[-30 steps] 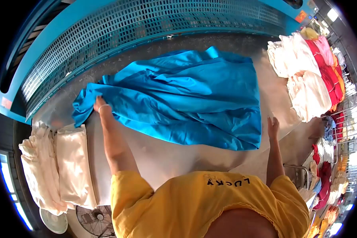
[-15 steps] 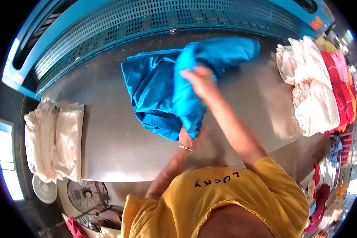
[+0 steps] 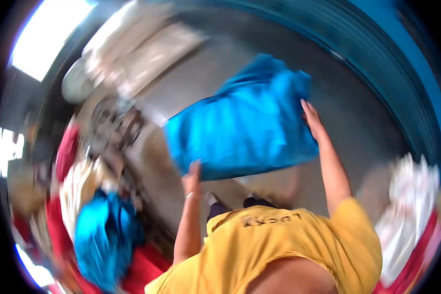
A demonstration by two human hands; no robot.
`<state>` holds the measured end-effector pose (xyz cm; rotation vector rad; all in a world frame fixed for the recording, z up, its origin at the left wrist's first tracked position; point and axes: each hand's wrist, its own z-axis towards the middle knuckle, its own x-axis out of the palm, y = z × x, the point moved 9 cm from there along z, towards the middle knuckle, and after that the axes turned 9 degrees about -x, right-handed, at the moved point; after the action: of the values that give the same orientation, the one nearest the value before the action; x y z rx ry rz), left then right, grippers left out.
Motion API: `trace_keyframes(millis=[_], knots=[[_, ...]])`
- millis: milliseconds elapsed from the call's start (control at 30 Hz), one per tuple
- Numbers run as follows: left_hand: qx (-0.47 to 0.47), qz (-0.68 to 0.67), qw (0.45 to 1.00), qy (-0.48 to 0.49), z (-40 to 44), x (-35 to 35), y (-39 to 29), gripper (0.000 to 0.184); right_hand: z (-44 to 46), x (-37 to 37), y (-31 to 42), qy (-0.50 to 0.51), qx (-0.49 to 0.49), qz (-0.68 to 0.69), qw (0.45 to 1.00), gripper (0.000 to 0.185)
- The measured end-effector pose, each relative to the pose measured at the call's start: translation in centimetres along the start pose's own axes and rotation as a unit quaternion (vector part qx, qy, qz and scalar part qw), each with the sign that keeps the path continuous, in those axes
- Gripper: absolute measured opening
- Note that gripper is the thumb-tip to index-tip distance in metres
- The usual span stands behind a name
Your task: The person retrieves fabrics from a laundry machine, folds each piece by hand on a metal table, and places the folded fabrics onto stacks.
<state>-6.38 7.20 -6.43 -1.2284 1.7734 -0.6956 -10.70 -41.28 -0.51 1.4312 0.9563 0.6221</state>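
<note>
A bundle of blue cloth (image 3: 245, 127) is held up in front of my body, between my two hands. My left hand (image 3: 192, 179) grips its lower left corner, with the fingers partly hidden by the cloth. At the right edge, my right hand (image 3: 313, 120) presses against the cloth, and its fingers reach along and behind the side. The cloth looks gathered at the top and smoother along its lower edge. Motion blurs parts of the view.
Blurred white folded cloth (image 3: 152, 54) lies at the upper left, near a fan (image 3: 115, 120). Another blue heap (image 3: 105, 237) rests on red cloth (image 3: 144, 269) at the lower left. White cloth (image 3: 409, 210) is stacked at the right. A blue machine (image 3: 377, 73) curves across the upper right.
The blue cloth was spread on the metal table, then folded over, and is now lifted as a bundle between both hands. The view has turned left, bringing the lower-left heaps into sight.
</note>
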Motion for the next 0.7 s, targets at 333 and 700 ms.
trace_keyframes(millis=[333,700], knots=[[0.063,-0.302,0.919,-0.246,-9.9,-33.7,1.4,0.035,-15.0,37.4,17.4,0.235,-0.406,-0.232,0.852,0.046],[-0.092,0.143,0.747,-0.643,-40.5,-82.0,14.3,0.047,-46.3,81.7,26.3,0.538,-0.108,-0.011,0.836,0.046]])
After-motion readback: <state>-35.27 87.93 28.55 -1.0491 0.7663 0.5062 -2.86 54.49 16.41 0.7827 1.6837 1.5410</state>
